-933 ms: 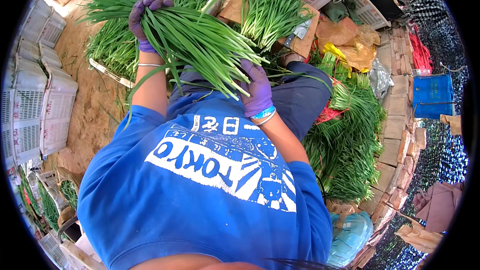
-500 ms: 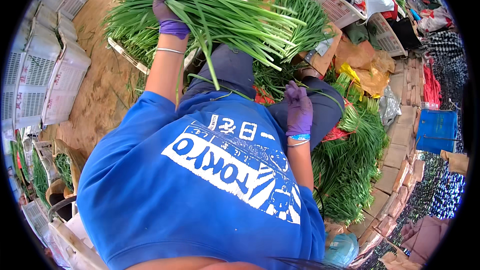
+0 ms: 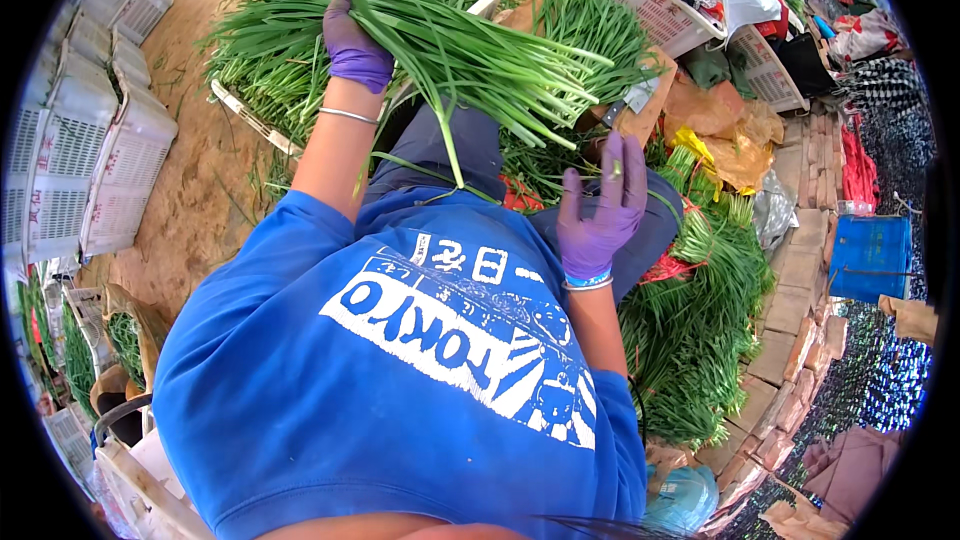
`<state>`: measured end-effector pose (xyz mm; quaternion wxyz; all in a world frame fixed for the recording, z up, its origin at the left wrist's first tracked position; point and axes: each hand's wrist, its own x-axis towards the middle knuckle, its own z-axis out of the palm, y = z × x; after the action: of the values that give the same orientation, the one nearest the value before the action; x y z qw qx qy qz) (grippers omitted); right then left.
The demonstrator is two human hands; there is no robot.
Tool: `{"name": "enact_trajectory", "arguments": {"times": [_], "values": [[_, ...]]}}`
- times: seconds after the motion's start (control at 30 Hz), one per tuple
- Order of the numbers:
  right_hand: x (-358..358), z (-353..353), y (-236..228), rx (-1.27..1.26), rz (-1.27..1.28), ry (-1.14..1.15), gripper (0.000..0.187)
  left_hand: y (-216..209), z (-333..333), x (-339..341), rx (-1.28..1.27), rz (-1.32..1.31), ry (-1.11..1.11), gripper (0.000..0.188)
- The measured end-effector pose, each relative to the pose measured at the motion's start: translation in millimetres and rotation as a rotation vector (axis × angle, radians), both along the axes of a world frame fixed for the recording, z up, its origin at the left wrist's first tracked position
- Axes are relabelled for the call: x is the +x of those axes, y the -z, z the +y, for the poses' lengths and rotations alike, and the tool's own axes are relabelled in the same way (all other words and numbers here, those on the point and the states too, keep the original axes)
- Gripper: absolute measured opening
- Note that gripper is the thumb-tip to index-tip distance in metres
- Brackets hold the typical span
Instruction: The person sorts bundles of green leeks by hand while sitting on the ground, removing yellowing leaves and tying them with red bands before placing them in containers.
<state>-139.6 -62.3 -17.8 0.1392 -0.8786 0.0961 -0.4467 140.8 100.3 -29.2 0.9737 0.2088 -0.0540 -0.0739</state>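
My left hand (image 3: 355, 48), in a purple glove, is closed round a bunch of long green garlic chives (image 3: 470, 50). Their pale stem ends point right, and a few strands droop over my lap. More loose chives (image 3: 265, 60) fill the white crate (image 3: 252, 120) beneath and beside that bunch. Above my right thigh, my right hand (image 3: 605, 220), gloved in purple too, is raised with its fingers spread. No bunch is in it; a tiny pale-green scrap shows at its fingers. Close to its fingertips stands a brown board (image 3: 645, 110) with a metal piece on it.
Tied bundles of chives (image 3: 690, 340) are heaped to my right, beside a strip of brick paving (image 3: 775, 360). White crates (image 3: 125, 165) are stacked at the left. Another white crate (image 3: 640, 0) with bags stands at the far right, and a blue bin (image 3: 870, 258) at the right edge.
My right hand has gone from bunched fingers to spread ones and turned upward a little. My left hand has shifted slightly right and nearer, still holding the garlic chives.
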Motion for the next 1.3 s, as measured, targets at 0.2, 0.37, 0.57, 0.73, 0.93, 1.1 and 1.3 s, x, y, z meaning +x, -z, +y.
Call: {"name": "enact_trajectory", "arguments": {"times": [0.2,0.37,0.57,0.73,0.93,1.1,1.3], "values": [[43,20,-45,-0.213,0.287,-0.116,0.050,-5,-23,-15,-0.051,-0.012,0.085,0.032],[85,26,-26,-0.163,0.136,-0.247,0.031,-21,-39,-39,-0.014,0.056,0.116,0.032],[44,37,-20,0.012,0.163,-0.678,0.036,-4,-25,-17,0.055,0.087,0.047,0.031],[33,32,-10,-0.073,0.175,-0.794,0.029,5,-24,-18,0.039,0.076,0.046,0.026],[20,44,-20,-0.168,0.233,-0.820,0.023,15,-13,4,-0.066,0.159,0.078,0.007],[13,47,-20,-0.176,0.167,-0.837,0.023,19,-10,7,-0.001,0.217,0.037,0.006],[-4,41,-33,-0.042,0.206,-1.009,0.025,40,-9,27,-0.051,0.235,-0.027,0.019]]}}
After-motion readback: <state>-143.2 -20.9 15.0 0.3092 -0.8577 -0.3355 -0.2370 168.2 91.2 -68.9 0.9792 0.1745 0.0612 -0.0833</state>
